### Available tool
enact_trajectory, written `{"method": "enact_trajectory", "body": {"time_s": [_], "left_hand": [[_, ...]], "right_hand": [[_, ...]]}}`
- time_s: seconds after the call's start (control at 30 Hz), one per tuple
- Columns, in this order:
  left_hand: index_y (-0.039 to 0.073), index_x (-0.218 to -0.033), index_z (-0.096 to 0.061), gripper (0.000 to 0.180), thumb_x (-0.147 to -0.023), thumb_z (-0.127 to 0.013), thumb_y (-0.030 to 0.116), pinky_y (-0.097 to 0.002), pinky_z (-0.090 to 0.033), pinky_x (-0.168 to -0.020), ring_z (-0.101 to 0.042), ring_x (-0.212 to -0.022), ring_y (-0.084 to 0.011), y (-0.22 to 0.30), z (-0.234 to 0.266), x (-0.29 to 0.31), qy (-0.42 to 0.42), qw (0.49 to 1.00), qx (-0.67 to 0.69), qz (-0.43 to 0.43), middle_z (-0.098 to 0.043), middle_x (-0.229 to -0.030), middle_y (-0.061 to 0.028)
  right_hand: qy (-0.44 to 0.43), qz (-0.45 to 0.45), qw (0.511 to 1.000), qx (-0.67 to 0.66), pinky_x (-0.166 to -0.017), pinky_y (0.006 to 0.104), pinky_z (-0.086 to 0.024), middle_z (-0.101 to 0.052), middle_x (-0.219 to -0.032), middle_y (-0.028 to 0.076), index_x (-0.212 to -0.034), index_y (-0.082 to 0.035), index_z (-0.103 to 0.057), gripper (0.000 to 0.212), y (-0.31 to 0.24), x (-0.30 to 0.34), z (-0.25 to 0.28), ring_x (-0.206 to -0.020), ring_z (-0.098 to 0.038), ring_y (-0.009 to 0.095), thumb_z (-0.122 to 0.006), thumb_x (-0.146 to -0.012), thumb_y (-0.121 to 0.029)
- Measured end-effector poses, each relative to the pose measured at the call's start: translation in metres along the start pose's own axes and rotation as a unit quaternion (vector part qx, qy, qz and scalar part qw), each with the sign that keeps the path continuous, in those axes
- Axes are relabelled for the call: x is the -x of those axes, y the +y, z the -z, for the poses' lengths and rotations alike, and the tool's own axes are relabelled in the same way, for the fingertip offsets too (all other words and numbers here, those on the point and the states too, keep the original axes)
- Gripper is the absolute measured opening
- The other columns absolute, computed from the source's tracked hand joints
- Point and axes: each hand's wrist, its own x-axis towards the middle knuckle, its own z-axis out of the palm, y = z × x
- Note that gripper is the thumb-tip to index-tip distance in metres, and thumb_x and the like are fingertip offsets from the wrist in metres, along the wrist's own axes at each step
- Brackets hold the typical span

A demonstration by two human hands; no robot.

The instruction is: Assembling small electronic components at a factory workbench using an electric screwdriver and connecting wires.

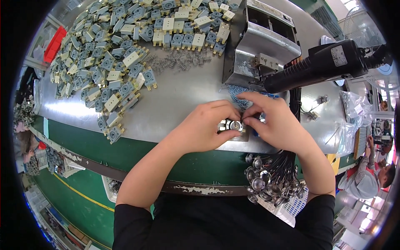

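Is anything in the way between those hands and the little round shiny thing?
Nothing visible is. The left hand holds the small shiny part between thumb and fingers. The right hand is close beside it; I can't tell whether it touches.

Seeing a shiny metal-topped workbench (pixel 179 106) with a green near edge. Carrying a dense heap of grey-and-cream connector blocks (pixel 121 66) at far left, loose coil springs (pixel 179 59) just beside it, a steel box-shaped machine (pixel 268 41) farther right, blue screws (pixel 235 91) by its foot, and clear plastic bags (pixel 355 107) at right.
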Motion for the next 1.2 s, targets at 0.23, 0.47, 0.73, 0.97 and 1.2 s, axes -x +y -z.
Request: {"method": "enact_trajectory", "body": {"time_s": [0.23, 0.47, 0.73, 0.97, 1.2], "left_hand": [[0.001, -0.102, -0.069, 0.032, -0.076, -0.087, 0.005, -0.041, -0.058, -0.091, -0.073, -0.104, -0.0323, 0.002, 0.0, -0.001, 0.005, 1.0, -0.004, 0.011, -0.073, -0.108, -0.0132], [0.004, -0.103, -0.071, 0.027, -0.08, -0.084, 0.009, -0.04, -0.057, -0.084, -0.071, -0.096, -0.0325, 0.007, -0.002, -0.004, 0.027, 0.999, -0.018, -0.005, -0.071, -0.104, -0.0114], [0.004, -0.108, -0.077, 0.031, -0.077, -0.086, 0.006, -0.0409, -0.058, -0.091, -0.072, -0.106, -0.0318, 0.003, 0.0, -0.001, 0.005, 0.999, -0.048, -0.021, -0.074, -0.113, -0.012], [0.003, -0.107, -0.077, 0.033, -0.076, -0.087, 0.004, -0.0413, -0.057, -0.091, -0.072, -0.106, -0.0314, 0.002, 0.001, -0.006, -0.005, 0.999, -0.045, -0.03, -0.075, -0.113, -0.012], [0.003, -0.106, -0.077, 0.033, -0.075, -0.087, 0.004, -0.0414, -0.057, -0.09, -0.072, -0.105, -0.0315, 0.004, 0.001, -0.007, -0.005, 0.999, -0.039, -0.033, -0.075, -0.111, -0.0123]], "right_hand": [[0.009, 0.041, 0.998, 0.044, -0.081, 0.0408, -0.057, -0.077, -0.093, 0.017, -0.141, -0.005, -0.059, 0.057, 0.002, 0.004, -0.007, -0.089, -0.075, 0.037, -0.07, -0.087, 0.005], [0.091, 0.126, 0.982, 0.111, -0.076, 0.042, -0.057, -0.073, -0.088, 0.013, -0.139, -0.007, -0.061, 0.058, 0.01, 0.006, -0.01, -0.081, -0.071, 0.037, -0.075, -0.084, 0.003], [0.309, 0.346, 0.876, 0.132, -0.078, 0.0377, -0.05, -0.066, -0.107, 0.012, -0.141, -0.002, -0.054, 0.051, 0.025, 0.048, 0.038, -0.097, -0.063, 0.024, -0.07, -0.093, -0.007], [0.2, 0.179, 0.935, -0.233, -0.104, 0.0454, -0.051, -0.064, -0.12, 0.018, -0.154, 0.002, -0.034, 0.096, 0.006, -0.015, 0.056, -0.113, -0.066, 0.032, -0.059, -0.096, -0.071], [0.246, 0.177, 0.901, -0.31, -0.065, 0.0359, -0.049, -0.057, -0.083, 0.009, -0.144, -0.002, -0.04, 0.101, -0.004, -0.04, 0.057, -0.064, -0.056, 0.02, -0.043, -0.091, -0.088]]}}
